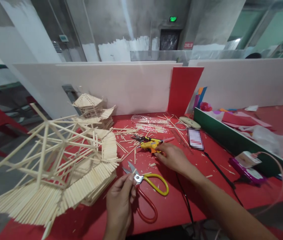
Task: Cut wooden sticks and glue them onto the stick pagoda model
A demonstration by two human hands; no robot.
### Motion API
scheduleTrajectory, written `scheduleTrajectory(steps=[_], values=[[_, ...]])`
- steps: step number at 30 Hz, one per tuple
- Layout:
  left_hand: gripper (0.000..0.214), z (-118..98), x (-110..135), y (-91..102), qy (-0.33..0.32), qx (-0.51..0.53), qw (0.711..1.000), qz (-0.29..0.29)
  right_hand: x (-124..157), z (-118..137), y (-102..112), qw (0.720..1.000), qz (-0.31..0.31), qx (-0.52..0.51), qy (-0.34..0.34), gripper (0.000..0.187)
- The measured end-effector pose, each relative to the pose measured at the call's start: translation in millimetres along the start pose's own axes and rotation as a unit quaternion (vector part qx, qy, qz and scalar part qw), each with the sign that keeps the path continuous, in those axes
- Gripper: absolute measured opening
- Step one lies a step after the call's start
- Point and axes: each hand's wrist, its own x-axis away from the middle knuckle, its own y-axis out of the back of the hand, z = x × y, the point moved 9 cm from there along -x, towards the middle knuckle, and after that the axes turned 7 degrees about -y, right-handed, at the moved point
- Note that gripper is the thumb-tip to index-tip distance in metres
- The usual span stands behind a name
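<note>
My right hand (173, 157) is closed at the handle of a yellow hot glue gun (149, 144), which lies on the table pointing left. My left hand (121, 195) is pinched, thumb against fingers, with a small pale tip showing at the fingertips; what it is I cannot make out. Beside that hand lies a pair of scissors (138, 179) with one yellow and one red handle, blades apart. To the left stands a large pavilion-like model (86, 186) of thin wooden sticks, its roof frame open and its eaves covered with sticks in rows.
A smaller stick model (87, 103) stands behind the large one. Loose sticks (123, 133), dark-jawed pliers (138, 137) and a plastic-wrapped bundle (151, 125) lie mid-table. A phone (195, 138), a green divider (231, 143), a purple power strip (246, 171) and cables are on the right.
</note>
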Motion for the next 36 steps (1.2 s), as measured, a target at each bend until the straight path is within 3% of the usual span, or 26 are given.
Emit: scheduleTrajectory(steps=[3, 5, 8, 11, 16, 20, 24, 27, 31, 36], values=[[0.036, 0, 1, 11.2, -0.004, -0.012, 1.0, -0.023, 26, 31, -21, 0.997, 0.068, -0.001, 0.041, 0.023], [0.036, 3, 1, 18.8, -0.001, -0.018, 0.999, -0.034, 56, 48, -41, 0.992, 0.114, 0.008, 0.051, 0.035], [0.036, 8, 2, 26.6, 0.002, -0.018, 0.999, -0.039, 91, 53, -69, 0.985, 0.161, 0.06, 0.014, 0.071], [0.036, 9, 3, 27.7, 0.001, -0.017, 0.999, -0.031, 101, 50, -79, 0.981, 0.181, 0.064, -0.023, 0.074], [0.036, 1, 6, 27.3, -0.012, -0.007, 0.999, -0.038, 90, 36, -67, 0.979, 0.177, 0.088, -0.047, 0.076], [0.037, -3, 7, 28.8, -0.015, 0.006, 0.999, -0.042, 93, 17, -57, 0.989, 0.125, -0.033, -0.065, 0.069], [0.037, 0, 9, 21.4, 0.002, 0.008, 1.0, -0.02, 107, -1, -48, 0.974, 0.05, -0.19, -0.11, 0.073], [0.035, 0, 11, 9.7, 0.005, 0.01, 1.0, 0.01, 115, 12, -40, 0.967, 0.047, -0.242, -0.069, 0.062], [0.034, 2, 12, -1.0, 0.0, 0.013, 0.999, 0.039, 117, 40, -36, 0.966, 0.098, -0.241, 0.002, 0.05], [0.036, -1, 15, -6.0, -0.014, -0.029, 0.998, 0.062, 115, 43, -38, 0.969, 0.111, -0.219, 0.006, 0.052]])
